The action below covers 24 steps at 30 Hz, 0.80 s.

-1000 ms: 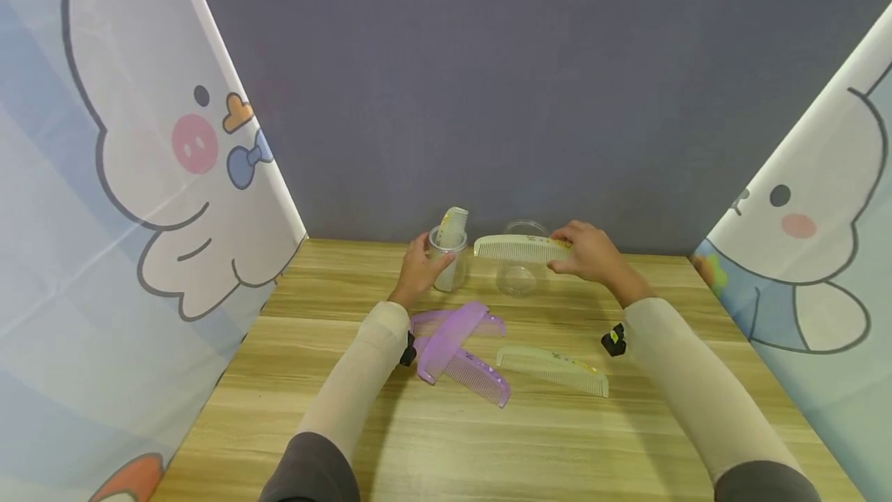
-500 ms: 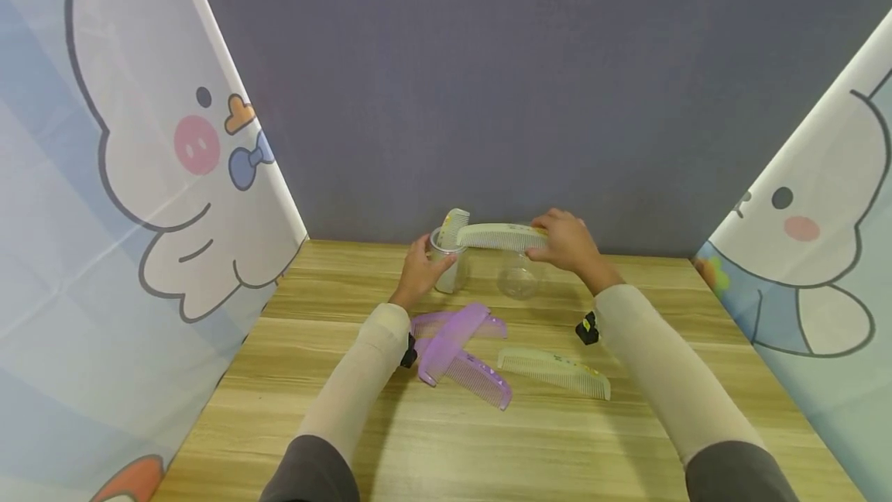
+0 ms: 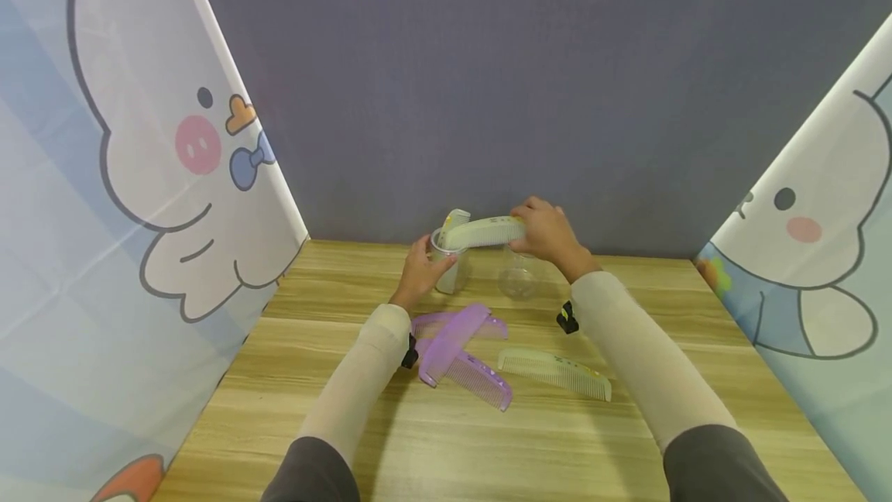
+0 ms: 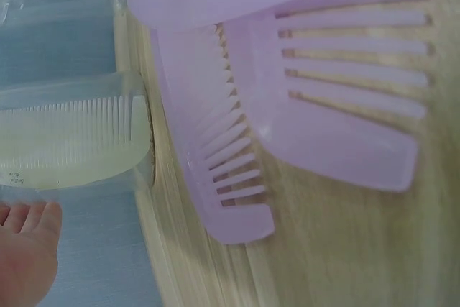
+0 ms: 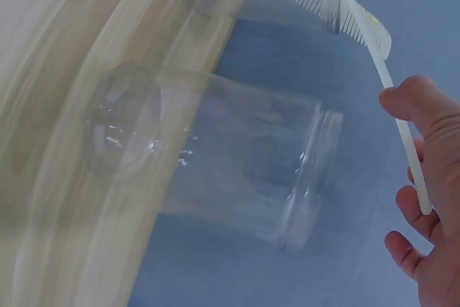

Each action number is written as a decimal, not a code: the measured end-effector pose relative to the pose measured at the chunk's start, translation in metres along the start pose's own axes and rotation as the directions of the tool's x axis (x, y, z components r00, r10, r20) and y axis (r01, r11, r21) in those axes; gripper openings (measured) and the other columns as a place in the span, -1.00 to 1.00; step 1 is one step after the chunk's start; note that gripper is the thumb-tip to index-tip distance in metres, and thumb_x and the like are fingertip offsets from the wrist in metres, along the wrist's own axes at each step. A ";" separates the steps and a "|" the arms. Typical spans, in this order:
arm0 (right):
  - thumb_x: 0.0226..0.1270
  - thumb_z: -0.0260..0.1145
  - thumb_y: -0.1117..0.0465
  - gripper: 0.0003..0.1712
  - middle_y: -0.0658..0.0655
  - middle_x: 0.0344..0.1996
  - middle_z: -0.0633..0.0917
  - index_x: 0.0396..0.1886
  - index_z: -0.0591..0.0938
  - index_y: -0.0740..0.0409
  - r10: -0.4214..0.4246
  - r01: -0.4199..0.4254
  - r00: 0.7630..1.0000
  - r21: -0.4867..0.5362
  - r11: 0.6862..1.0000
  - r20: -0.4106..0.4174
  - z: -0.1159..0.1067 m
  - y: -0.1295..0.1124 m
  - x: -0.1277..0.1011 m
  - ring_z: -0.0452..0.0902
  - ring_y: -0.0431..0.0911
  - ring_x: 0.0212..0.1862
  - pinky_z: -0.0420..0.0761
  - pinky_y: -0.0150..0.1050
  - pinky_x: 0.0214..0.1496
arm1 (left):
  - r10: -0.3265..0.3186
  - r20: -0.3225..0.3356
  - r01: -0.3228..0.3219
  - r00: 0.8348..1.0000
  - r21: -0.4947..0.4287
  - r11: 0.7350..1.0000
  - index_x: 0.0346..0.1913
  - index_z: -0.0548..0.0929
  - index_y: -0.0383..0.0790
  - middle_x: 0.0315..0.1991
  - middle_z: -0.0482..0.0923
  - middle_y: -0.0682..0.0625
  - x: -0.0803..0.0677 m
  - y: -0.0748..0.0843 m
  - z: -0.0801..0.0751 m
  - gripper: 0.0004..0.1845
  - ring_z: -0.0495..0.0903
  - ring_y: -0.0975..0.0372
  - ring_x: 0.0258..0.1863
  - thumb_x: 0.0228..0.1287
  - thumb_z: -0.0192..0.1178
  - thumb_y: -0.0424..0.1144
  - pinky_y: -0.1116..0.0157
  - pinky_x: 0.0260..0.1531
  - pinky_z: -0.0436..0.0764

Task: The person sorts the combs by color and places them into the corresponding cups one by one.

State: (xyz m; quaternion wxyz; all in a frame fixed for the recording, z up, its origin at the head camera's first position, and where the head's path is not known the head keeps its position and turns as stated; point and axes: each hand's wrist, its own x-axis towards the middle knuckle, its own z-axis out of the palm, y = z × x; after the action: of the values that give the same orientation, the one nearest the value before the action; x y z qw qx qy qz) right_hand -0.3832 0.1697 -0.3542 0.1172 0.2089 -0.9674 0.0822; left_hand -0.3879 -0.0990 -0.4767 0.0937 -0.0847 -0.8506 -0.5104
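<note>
My left hand (image 3: 420, 273) grips a clear plastic jar (image 3: 460, 269) at the back of the table, with its fingers and thumb around the side. A pale green comb (image 4: 65, 141) stands tilted inside that jar, its end above the rim. Between the thumb and fingers of my right hand (image 3: 550, 232) is a second pale green comb (image 3: 488, 232), pinched at one end. Its other end reaches the mouth of the left jar; whether it touches the rim I cannot tell. A second clear jar (image 5: 237, 156) stands upright below my right hand, with nothing visible in it.
Several purple combs (image 3: 453, 343) lie crossed over one another in front of the left jar. Another pale green comb (image 3: 555, 373) lies flat on the wooden table (image 3: 488, 455) to their right. A grey wall (image 3: 488, 99) rises directly behind the jars.
My right hand has moved left with its pale green comb, from above the right jar to the left jar's mouth. The comb's far end has tipped downward. My left hand keeps its place.
</note>
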 end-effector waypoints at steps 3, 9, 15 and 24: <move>0.18 0.52 0.02 -0.29 0.25 0.23 0.53 0.32 0.58 0.14 -0.021 0.021 1.000 0.002 1.000 -0.016 -0.001 -0.007 0.004 0.48 0.19 0.22 0.50 0.18 0.10 | 0.007 -0.007 -0.007 1.000 -0.005 1.000 0.49 0.26 -0.27 0.34 0.38 -0.21 0.000 -0.001 0.001 -0.17 0.43 -0.02 0.34 0.33 0.36 0.04 0.03 0.31 0.53; 0.24 0.53 0.06 -0.30 0.27 0.21 0.52 0.36 0.56 0.06 -0.025 0.024 1.000 -0.048 0.999 -0.017 -0.004 -0.020 0.016 0.49 0.19 0.21 0.52 0.14 0.14 | 0.012 0.006 -0.012 1.000 -0.014 1.000 0.49 0.25 -0.25 0.36 0.36 -0.19 0.000 -0.003 0.001 -0.17 0.42 0.00 0.35 0.34 0.35 0.05 0.02 0.33 0.53; 0.25 0.54 0.10 -0.20 0.29 0.27 0.46 0.44 0.44 0.13 -0.005 0.001 0.998 -0.062 0.998 -0.066 -0.003 -0.032 0.028 0.46 0.21 0.26 0.53 0.11 0.26 | 0.018 0.008 -0.018 1.000 -0.009 1.000 0.49 0.26 -0.27 0.34 0.38 -0.20 0.000 -0.003 0.000 -0.16 0.44 -0.02 0.33 0.32 0.36 0.05 0.02 0.31 0.54; 0.31 0.46 0.30 -0.18 0.29 0.41 0.36 0.51 0.33 0.18 -0.053 0.062 0.987 0.051 0.997 -0.153 0.008 -0.047 0.041 0.39 0.19 0.39 0.56 0.01 0.36 | 0.014 0.011 -0.014 1.000 -0.014 1.000 0.49 0.24 -0.31 0.34 0.37 -0.23 0.000 -0.002 -0.001 -0.15 0.43 -0.04 0.33 0.32 0.37 0.04 0.01 0.31 0.54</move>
State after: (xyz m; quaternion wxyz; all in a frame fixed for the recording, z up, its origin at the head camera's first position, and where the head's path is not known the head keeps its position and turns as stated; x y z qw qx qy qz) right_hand -0.4012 0.1098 -0.3457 0.1866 0.2331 -0.9466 0.1213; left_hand -0.3881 -0.1002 -0.4778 0.0921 -0.0941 -0.8469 -0.5151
